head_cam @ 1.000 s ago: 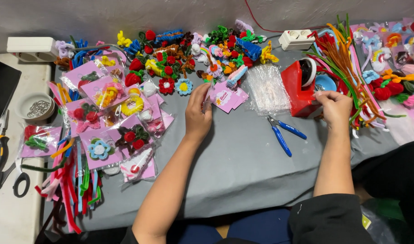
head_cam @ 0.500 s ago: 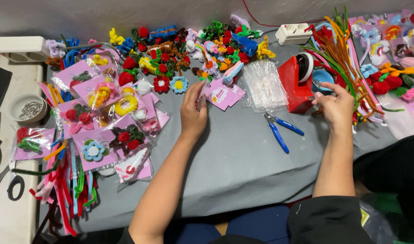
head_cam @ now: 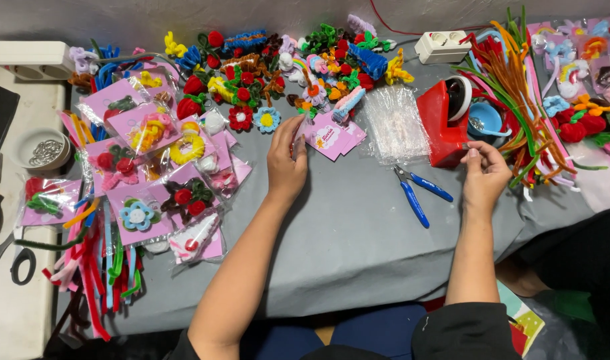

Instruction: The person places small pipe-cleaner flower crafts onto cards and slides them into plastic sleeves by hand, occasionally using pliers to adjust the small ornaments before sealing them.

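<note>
From the head view I look straight down on a grey cloth-covered table (head_cam: 358,253); its near edge runs across just above my lap, and the widest bare stretch of cloth lies between my two forearms, reaching down to that edge; the far half is crowded with small pipe-cleaner flowers (head_cam: 251,100). My left hand (head_cam: 286,163) sits at the near rim of that clutter, fingers curled shut on the edge of a pink card (head_cam: 331,137); the card lies flat, its long axis running on a slant from far left to near right, with its far corner against the pile of flowers; how firmly the thumb pins it I cannot tell. My right hand (head_cam: 485,175) is closed in a pinch at the near corner of the red tape dispenser (head_cam: 443,127); whether tape is between the fingertips is too small to tell; the dispenser stands with its roll toward the far right and its long side pointing back at me. Between the hands lie blue-handled pliers (head_cam: 418,193), handles splayed toward the near right, jaws toward the far left; just beyond them a stack of clear bags (head_cam: 395,123). To the left, packed pink cards (head_cam: 145,200) fill the cloth nearly to its edge; to the right, a bundle of long pipe cleaners (head_cam: 511,87) fans outward, hemming in the right hand.
</note>
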